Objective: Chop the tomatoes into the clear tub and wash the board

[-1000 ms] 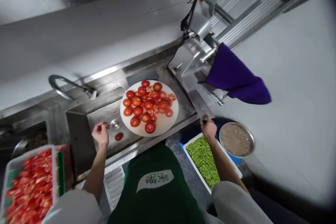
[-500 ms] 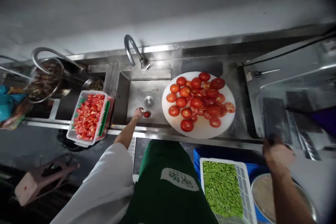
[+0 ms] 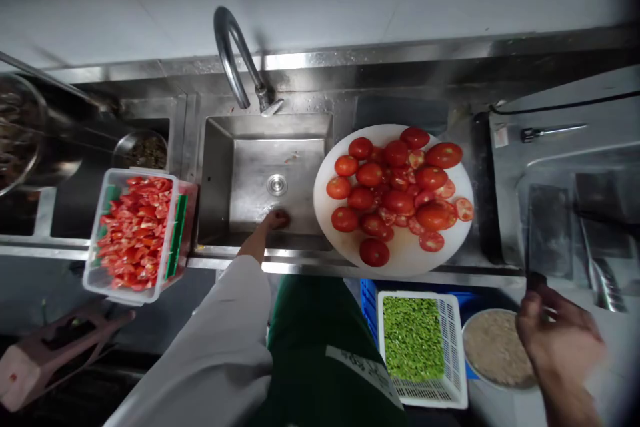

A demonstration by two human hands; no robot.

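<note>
My left hand [image 3: 275, 217] reaches down into the steel sink [image 3: 310, 160], near the drain. Its fingers are closed over a small tomato, which they now mostly cover. At the right, my right hand [image 3: 557, 327] is wrapped round the dark handle of a cleaver [image 3: 536, 281]; the broad dark blade points away from me over the right-hand surface. Between the hands lies a round white cutting board [image 3: 350, 250] carrying several whole tomatoes [image 3: 370, 174] and cut tomato pieces [image 3: 431, 241].
A clear tub [image 3: 173, 240] of chopped tomato stands left of the sink, under a curved faucet [image 3: 233, 53]. Below the board are a white basket [image 3: 453, 347] of chopped greens and a round bowl [image 3: 500, 347]. Another cleaver [image 3: 606, 280] lies far right.
My view has shifted closer. My left hand has closed over the tomato in the sink, which showed beside its fingers before. My right hand still grips the cleaver, its blade now turned more edge-on.
</note>
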